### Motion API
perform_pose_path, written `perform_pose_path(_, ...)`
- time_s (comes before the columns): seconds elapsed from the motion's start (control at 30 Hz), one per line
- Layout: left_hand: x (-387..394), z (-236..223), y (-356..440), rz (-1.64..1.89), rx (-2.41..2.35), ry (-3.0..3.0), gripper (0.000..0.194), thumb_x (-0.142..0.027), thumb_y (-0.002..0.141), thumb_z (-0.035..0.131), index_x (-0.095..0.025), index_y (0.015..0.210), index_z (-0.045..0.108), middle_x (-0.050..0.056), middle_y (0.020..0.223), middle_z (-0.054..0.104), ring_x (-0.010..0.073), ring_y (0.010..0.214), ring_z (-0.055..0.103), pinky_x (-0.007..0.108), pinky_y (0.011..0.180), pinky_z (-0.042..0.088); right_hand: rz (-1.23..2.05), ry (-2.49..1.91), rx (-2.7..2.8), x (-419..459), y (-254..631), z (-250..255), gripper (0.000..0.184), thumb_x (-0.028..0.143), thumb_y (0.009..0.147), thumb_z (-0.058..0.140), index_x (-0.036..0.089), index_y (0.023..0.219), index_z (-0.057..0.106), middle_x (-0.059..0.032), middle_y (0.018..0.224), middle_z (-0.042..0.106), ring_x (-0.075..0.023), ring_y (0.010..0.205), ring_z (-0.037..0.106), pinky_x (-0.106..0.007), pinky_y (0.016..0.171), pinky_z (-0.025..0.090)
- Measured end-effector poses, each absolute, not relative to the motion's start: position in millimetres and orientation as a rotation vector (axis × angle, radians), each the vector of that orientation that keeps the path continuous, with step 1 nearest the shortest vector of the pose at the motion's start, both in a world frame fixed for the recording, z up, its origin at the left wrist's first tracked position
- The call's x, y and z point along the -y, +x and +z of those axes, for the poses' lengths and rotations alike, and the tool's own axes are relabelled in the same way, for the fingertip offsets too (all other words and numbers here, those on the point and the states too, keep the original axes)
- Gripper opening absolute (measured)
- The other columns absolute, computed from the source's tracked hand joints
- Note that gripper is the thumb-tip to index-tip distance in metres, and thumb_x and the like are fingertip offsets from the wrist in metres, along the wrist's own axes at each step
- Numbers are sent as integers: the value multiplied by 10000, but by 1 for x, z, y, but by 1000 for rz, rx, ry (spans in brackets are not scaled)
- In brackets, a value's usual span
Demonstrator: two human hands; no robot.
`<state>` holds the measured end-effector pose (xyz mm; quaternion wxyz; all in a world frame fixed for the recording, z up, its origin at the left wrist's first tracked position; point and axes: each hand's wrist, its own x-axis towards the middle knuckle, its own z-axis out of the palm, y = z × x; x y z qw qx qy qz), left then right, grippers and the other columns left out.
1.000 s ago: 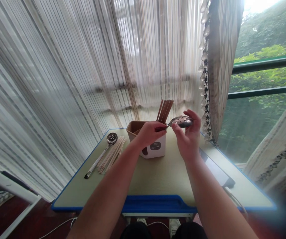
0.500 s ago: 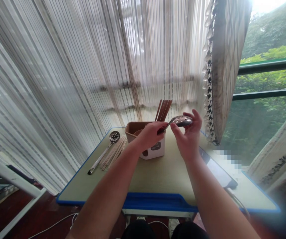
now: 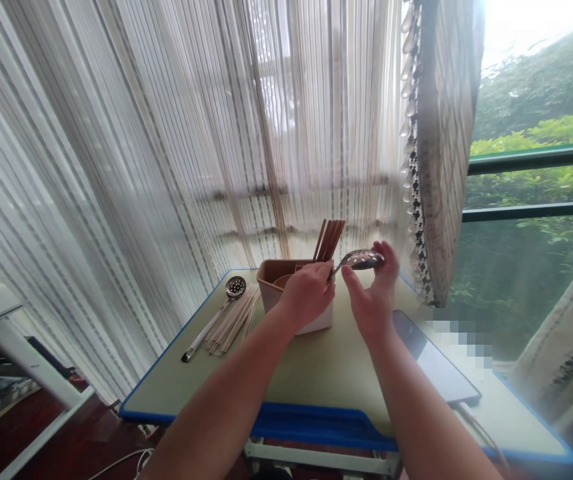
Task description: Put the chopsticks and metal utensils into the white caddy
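Observation:
My left hand (image 3: 309,293) is closed around the handle of a metal slotted spoon (image 3: 361,259), in front of a brown and white utensil holder (image 3: 279,277). My right hand (image 3: 371,297) pinches the spoon's perforated bowl between thumb and fingers, just right of the holder. Dark brown chopsticks (image 3: 330,239) stand upright in the holder behind my hands.
A second slotted spoon (image 3: 211,320) and a bundle of light wooden chopsticks (image 3: 231,321) lie on the blue-edged table (image 3: 316,420) at the left. A dark phone (image 3: 434,360) with a cable lies at the right. Sheer curtains hang behind the table.
The view has tilted and shifted slightly. Both hands hold the spoon much as before, a little lower in the picture and closer to the holder.

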<state>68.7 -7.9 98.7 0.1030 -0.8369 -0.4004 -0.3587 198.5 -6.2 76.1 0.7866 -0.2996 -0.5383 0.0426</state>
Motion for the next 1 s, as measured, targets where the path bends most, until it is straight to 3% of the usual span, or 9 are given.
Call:
perform_pose_path(0.2, 29, 91, 57, -1299, 1115, -2120, 492, -250, 813, 498, -159, 1281, 375, 131, 1244, 500, 250, 1216, 403, 436, 1034, 330, -180, -675, 1093, 15, 200, 74, 708, 257, 702, 664, 239, 1318, 316, -125, 1384, 298, -293, 1287, 295, -548, 1039, 241)
perform_pose_path(0.33, 41, 69, 4, -1314, 1267, -1833, 476, -246, 832, 463, -132, 1284, 366, 168, 1314, 409, 279, 1266, 327, 487, 1038, 290, -367, -484, 1386, 30, 183, 63, 524, 200, 702, 633, 267, 1187, 449, -97, 1247, 459, -286, 1183, 424, -521, 974, 343)
perform_pose_path(0.5, 46, 31, -89, -975, 1996, -1344, 353, -261, 832, 451, -110, 1143, 523, 177, 1259, 453, 308, 1216, 357, 469, 987, 332, 100, -531, 2318, 33, 139, 31, 274, 231, 830, 463, 181, 1088, 541, -76, 883, 631, -196, 801, 588, -348, 727, 475)
perform_pose_path(0.63, 47, 5, -123, -665, 2600, -1169, 371, -374, 828, 434, -106, 1018, 608, 190, 1080, 566, 315, 1064, 484, 437, 848, 422, 337, -667, 2562, 26, 117, 6, 326, 314, 841, 455, 151, 1103, 560, -91, 895, 646, -196, 784, 594, -321, 716, 457)
perform_pose_path(0.8, 41, -6, -122, -559, 2767, -1169, 324, -288, 811, 437, -144, 1041, 615, 173, 1191, 531, 305, 1112, 468, 414, 878, 407, 435, -785, 2534, 22, 119, 4, 317, 351, 840, 438, 175, 1071, 566, -38, 730, 626, -170, 651, 574, -281, 615, 422)
perform_pose_path(1.0, 37, -4, -131, -645, 2770, -1237, 351, -259, 814, 415, -115, 1089, 577, 200, 1127, 574, 316, 1061, 527, 434, 855, 423, 432, -790, 2531, 22, 124, 11, 291, 365, 848, 408, 182, 1002, 573, -21, 660, 606, -165, 609, 559, -275, 585, 393)
